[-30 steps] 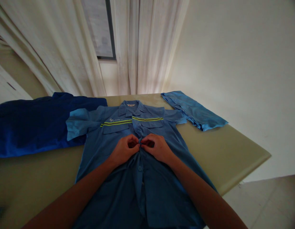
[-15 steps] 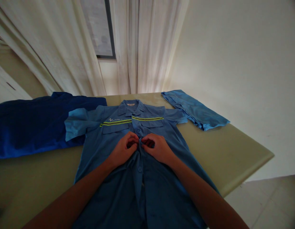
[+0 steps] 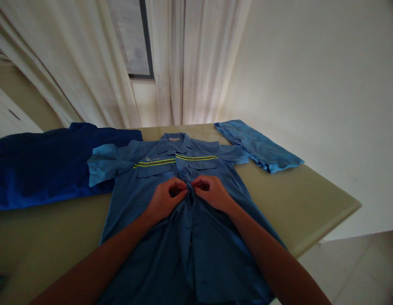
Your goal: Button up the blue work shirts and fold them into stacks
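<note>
A blue short-sleeved work shirt [image 3: 152,186] lies spread front side up, its collar at the far end and yellow stripes across the chest. At the middle of its front opening, my left hand [image 3: 169,197] pinches one edge of the placket between thumb and fingers. My right hand [image 3: 211,192] pinches the cloth just opposite, fingertips close to the left ones. Below the hands a button [image 3: 188,224] shows on the placket. Whatever button lies between my fingertips is hidden.
Dark blue folded cloth [image 3: 56,165] lies at the left, partly under the shirt's sleeve. A lighter blue folded garment [image 3: 260,146] rests at the back right of the table [image 3: 298,212]. Behind stand curtains [image 3: 199,63] and a white wall [image 3: 311,84].
Both hands have shifted slightly to the right, still pinching the placket. A small dark gap between the shirt's front edges now shows just under the fingertips.
</note>
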The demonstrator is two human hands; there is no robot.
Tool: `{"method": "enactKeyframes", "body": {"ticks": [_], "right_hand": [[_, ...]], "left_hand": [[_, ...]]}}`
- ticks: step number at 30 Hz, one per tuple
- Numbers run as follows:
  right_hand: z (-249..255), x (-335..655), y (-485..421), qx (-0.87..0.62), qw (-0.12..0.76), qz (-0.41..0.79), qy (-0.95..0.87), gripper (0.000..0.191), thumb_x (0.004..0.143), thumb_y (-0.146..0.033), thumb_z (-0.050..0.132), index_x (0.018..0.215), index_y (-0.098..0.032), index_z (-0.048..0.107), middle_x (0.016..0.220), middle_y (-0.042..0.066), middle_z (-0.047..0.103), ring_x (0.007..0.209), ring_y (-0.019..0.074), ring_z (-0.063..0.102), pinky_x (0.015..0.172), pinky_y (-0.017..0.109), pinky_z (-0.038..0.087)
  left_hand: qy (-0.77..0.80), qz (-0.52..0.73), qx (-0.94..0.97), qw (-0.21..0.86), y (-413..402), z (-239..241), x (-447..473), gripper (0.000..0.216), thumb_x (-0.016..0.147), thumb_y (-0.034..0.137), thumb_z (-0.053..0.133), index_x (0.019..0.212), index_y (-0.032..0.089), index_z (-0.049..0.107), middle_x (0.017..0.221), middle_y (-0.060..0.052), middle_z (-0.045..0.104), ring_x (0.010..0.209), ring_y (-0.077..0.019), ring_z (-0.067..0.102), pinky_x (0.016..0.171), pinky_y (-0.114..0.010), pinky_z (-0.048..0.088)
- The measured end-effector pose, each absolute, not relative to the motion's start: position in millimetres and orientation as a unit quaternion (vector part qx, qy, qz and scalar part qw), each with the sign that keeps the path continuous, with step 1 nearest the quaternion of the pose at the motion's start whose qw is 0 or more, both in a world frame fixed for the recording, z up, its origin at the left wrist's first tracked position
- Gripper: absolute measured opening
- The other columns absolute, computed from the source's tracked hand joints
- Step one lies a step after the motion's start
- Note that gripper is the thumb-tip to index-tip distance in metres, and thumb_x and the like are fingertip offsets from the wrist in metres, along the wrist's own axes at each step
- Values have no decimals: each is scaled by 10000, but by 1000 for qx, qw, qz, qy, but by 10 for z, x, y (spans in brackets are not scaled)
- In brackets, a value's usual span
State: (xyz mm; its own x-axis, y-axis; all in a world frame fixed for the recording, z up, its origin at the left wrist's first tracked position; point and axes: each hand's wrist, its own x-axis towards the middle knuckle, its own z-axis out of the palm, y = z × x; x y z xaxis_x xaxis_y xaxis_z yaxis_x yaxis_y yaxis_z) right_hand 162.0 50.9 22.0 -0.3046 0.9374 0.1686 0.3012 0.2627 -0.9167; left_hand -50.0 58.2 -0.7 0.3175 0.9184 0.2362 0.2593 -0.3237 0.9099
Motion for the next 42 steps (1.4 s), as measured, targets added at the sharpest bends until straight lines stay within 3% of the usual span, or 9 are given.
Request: {"method": "enactKeyframes", "body": {"ticks": [11, 21, 33, 42], "right_hand": [[261, 1597, 476, -477, 365, 309, -738, 80, 827, -127, 676, 860, -186, 718, 761, -13, 717, 679, 133, 654, 651, 231, 490], [234, 1664, 526, -449, 335, 340, -756, 137, 890, -188, 680, 959, -200, 797, 874, 18, 782, 769, 171, 706, 723, 267, 523], [250, 1675, 525, -432, 329, 309, -781, 120, 891, -157, 696, 951, -203, 788, 870, 23, 722, 768, 156, 653, 705, 251, 490], [249, 1609, 474, -431, 312, 211, -820, 125, 852, -110, 696, 927, -200, 739, 853, 18, 665, 755, 148, 619, 702, 242, 464]], "left_hand": [[412, 382, 718, 411, 563, -2, -507, 160, 871, 345, 718, 977, 241, 779, 971, -21, 790, 893, -218, 736, 857, -338, 576], [435, 372, 727, 378, 482, 69, -459, 91, 889, 296, 672, 917, 238, 736, 860, -1, 762, 788, -196, 716, 742, -300, 552], [438, 375, 697, 427, 525, 28, -490, 152, 863, 373, 720, 899, 233, 768, 861, -9, 780, 800, -217, 735, 774, -332, 586], [421, 378, 671, 479, 572, 49, -463, 261, 835, 468, 744, 858, 209, 715, 821, -21, 759, 770, -210, 717, 698, -309, 570]]}}
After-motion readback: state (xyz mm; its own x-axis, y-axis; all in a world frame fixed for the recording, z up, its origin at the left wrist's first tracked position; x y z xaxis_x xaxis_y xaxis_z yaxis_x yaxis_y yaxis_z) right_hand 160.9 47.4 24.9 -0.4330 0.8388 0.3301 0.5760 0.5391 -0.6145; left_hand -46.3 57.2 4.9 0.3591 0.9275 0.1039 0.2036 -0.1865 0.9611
